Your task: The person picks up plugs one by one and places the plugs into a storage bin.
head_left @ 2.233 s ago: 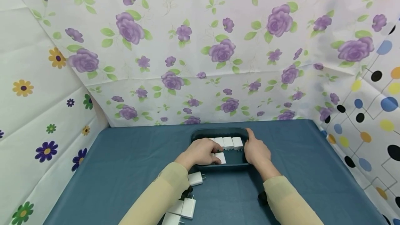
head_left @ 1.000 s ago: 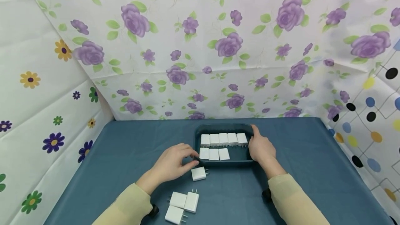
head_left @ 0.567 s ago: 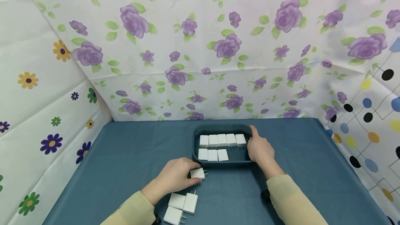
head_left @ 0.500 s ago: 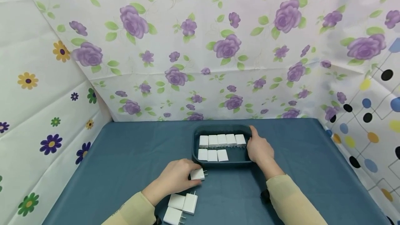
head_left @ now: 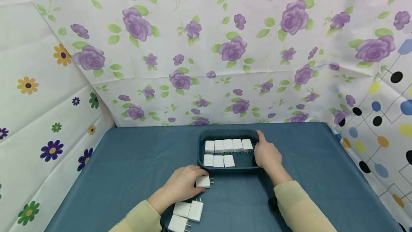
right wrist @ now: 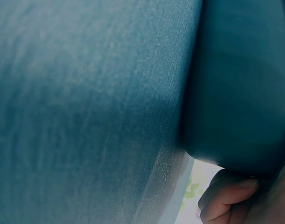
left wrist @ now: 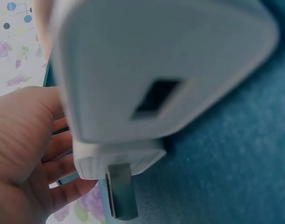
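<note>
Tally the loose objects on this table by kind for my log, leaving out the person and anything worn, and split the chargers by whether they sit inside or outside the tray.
White chargers: 12 (8 inside the tray, in rows of 5 and 3; 4 outside it)
Dark blue tray: 1
Total: 13

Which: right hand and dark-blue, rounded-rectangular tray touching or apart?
Touching: the head view shows the right hand gripping the tray at its right end.
</note>
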Available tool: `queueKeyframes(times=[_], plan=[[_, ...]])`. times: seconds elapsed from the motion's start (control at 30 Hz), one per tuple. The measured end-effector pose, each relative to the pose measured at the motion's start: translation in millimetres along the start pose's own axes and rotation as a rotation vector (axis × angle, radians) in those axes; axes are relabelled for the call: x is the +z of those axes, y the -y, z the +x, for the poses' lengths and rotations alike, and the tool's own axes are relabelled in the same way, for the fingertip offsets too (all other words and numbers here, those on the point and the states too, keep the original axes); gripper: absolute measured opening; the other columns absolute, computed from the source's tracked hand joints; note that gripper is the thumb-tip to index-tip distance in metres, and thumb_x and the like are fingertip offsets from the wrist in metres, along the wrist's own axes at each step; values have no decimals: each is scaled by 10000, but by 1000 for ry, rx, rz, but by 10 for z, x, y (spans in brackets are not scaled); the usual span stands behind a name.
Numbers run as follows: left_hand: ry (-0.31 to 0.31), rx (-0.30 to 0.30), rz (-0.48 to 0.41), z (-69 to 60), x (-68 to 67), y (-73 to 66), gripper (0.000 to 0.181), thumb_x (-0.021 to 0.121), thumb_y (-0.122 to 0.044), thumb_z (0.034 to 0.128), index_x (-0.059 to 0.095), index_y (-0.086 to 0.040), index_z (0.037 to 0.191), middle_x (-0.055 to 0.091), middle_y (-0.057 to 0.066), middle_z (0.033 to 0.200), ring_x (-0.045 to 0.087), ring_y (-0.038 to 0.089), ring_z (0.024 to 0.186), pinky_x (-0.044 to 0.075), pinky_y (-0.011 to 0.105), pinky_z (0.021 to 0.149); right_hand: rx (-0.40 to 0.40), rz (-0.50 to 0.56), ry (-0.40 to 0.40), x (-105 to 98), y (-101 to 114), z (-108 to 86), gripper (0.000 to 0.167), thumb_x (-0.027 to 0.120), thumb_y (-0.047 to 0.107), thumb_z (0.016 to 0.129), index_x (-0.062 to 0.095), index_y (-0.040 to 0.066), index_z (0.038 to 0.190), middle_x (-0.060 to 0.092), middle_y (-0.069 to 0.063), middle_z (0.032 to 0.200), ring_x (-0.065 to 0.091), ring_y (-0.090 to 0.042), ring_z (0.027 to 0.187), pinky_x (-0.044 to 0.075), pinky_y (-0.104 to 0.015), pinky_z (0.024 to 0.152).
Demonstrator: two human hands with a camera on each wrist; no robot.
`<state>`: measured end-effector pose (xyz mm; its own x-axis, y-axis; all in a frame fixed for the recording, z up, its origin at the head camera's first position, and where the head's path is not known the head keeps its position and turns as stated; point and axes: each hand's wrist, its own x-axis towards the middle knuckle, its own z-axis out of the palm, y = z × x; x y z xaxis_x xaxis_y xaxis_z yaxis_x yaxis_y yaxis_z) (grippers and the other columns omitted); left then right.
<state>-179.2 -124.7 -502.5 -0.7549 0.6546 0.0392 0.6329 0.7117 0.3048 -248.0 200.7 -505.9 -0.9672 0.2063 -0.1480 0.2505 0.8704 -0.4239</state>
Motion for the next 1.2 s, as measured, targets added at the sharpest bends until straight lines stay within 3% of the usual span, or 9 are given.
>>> queueKeyframes(times=[0.9, 1.2], plan=[[24, 23, -2, 9, 16, 26, 433, 866, -317, 929, 769, -188, 1331, 726, -24, 1225, 685, 148, 1080, 579, 348, 845, 3, 44, 28, -21, -1, -2, 581, 353, 262, 1171, 176, 258, 1724, 571, -137, 635, 467, -250, 479, 336, -391, 463], [27, 23, -13, 0, 19, 29, 432, 860, -306, 936, 766, -186, 1341, 721, -20, 1235, 678, 152, 1101, 579, 353, 861, -43, 85, 63, -50, -56, 18, 581, 330, 247, 1170, 164, 181, 1723, 557, -121, 620, 404, -212, 459, 328, -381, 469]])
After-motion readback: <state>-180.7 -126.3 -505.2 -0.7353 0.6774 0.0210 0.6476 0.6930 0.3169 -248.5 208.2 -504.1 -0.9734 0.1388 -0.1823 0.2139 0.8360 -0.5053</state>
